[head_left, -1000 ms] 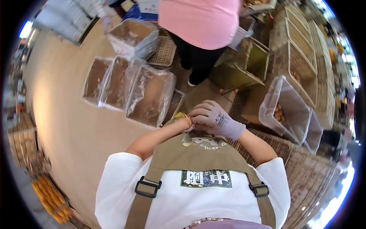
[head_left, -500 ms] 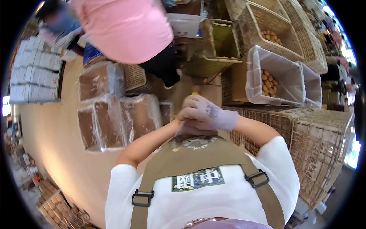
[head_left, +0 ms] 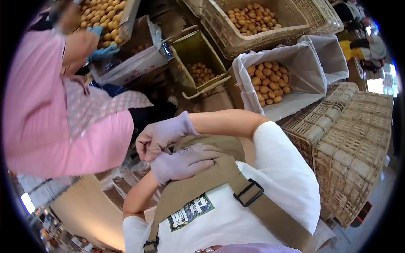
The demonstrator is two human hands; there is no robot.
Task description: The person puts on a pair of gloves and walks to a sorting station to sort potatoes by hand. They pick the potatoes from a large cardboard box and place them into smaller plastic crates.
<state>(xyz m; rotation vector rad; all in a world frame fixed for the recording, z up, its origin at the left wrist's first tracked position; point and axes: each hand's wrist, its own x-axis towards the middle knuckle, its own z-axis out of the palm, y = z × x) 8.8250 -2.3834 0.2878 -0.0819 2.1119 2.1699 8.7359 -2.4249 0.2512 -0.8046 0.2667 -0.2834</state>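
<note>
My left hand [head_left: 185, 162], in a pale lilac work glove, lies flat on the olive-brown apron [head_left: 219, 168] over my front, fingers stretched out together. Reaching across from the other side, my right hand [head_left: 162, 134] wears a matching glove. Its curled fingers and thumb pinch at the cuff edge of the left glove near the wrist; the exact contact is partly hidden. Beyond my hands, a lined crate [head_left: 291, 99] holds potatoes [head_left: 269, 82]. Further left, an olive bin [head_left: 183, 48] contains more potatoes [head_left: 200, 74].
A co-worker in pink [head_left: 38, 126] stands close on my left, blue-gloved hands at a box of potatoes [head_left: 99, 19]. Woven plastic crates [head_left: 350, 147] are stacked at my right. Another crate [head_left: 253, 38] with potatoes stands at the back; plastic-lined boxes [head_left: 120, 185] sit lower left.
My view has turned rightward, and the co-worker now appears nearer on the left. My right hand has shifted from over the left hand to its wrist side; the left glove now shows plainly.
</note>
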